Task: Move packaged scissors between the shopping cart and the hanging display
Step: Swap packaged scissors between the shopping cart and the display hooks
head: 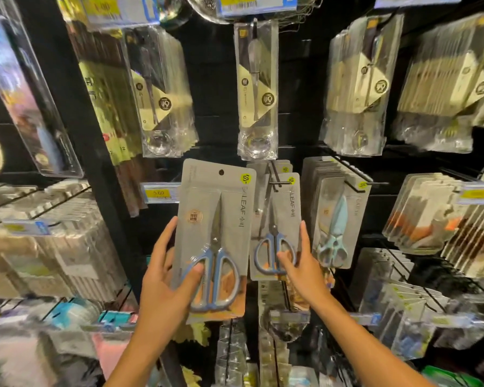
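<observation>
The display [291,141] was a dark wall of hooks, each hook loaded with packs. Clear sleeves on the upper row [257,90] held spoons and other cutlery against gold cards. On the row below, grey cards each carried a pair of scissors sealed under plastic.

The left hand [165,277] held one scissors pack [214,236] free of the hooks, upright and just left of the hanging ones. Its punched hole at the top was empty, with no hook through it. The thumb lay across the front over the left blue handle loop, and the other fingers curled around the card's left edge and behind it, so the grip was closed on the pack.

The right hand [302,263] was on the hanging pack [275,227], which hung on a metal hook [277,181] with more of the same behind it. The thumb pressed on the front near the blue handles and the fingers reached up along the right edge, clasping that pack.

To the right hung a pack with pale teal scissors [333,233]. A yellow price tag [160,193] sat left of the held pack.
</observation>
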Demonstrator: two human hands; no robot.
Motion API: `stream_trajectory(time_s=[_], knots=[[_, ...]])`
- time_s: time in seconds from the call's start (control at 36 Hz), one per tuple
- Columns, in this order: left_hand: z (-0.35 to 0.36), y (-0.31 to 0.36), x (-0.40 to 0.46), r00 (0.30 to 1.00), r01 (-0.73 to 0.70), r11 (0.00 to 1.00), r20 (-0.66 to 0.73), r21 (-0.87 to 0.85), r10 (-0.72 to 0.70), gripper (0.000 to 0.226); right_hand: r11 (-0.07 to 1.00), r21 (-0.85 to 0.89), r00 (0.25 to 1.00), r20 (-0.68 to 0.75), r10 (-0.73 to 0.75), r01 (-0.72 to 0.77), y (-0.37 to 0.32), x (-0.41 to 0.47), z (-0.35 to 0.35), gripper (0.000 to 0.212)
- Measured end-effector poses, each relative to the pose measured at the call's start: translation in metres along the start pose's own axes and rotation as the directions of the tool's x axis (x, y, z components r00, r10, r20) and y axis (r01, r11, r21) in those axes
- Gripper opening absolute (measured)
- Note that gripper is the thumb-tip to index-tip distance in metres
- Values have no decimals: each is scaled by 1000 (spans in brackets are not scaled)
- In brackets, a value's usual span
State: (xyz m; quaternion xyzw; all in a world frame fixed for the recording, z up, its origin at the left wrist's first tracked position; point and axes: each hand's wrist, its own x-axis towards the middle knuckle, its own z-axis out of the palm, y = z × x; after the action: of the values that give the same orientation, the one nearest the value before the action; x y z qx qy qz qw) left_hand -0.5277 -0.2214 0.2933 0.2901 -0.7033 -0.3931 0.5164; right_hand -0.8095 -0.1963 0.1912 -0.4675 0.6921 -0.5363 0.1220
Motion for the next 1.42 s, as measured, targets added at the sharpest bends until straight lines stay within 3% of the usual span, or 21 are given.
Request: stream_trajectory(time_s=[0.44, 0.72, 0.81, 0.92, 1.0, 1.06, 1.42], knots=[[3, -9, 7, 999, 27, 999, -19, 20, -27, 78, 966, -225, 989, 44, 139, -126, 29, 95, 30, 91], [3, -13, 5, 1000, 27, 999, 1, -23, -27, 79, 938, -323, 979, 112, 168, -124, 25, 82, 23, 90], [2, -17, 3, 1000, 28, 999, 12, -41, -28, 80, 970, -235, 988, 121, 95, -64, 14, 56, 21, 87], [2, -18, -2, 999, 22, 997, 31, -80, -19, 80, 1000, 20, 980, 198, -9, 5, -22, 11, 14, 65], [5, -23, -5, 999, 9, 996, 36, -89, -6, 80, 953, 302, 964, 251, -87, 8, -53, -19, 7, 55], [7, -26, -7, 999, 11, 995, 31, -101, -7, 81, 919, 395, 961, 244, -130, 24, -69, -33, 2, 55], [18, -47, -6, 990, 26, 993, 144, -115, -10, 89, 951, 279, 976, 127, -176, 135, -73, -57, -12, 70]])
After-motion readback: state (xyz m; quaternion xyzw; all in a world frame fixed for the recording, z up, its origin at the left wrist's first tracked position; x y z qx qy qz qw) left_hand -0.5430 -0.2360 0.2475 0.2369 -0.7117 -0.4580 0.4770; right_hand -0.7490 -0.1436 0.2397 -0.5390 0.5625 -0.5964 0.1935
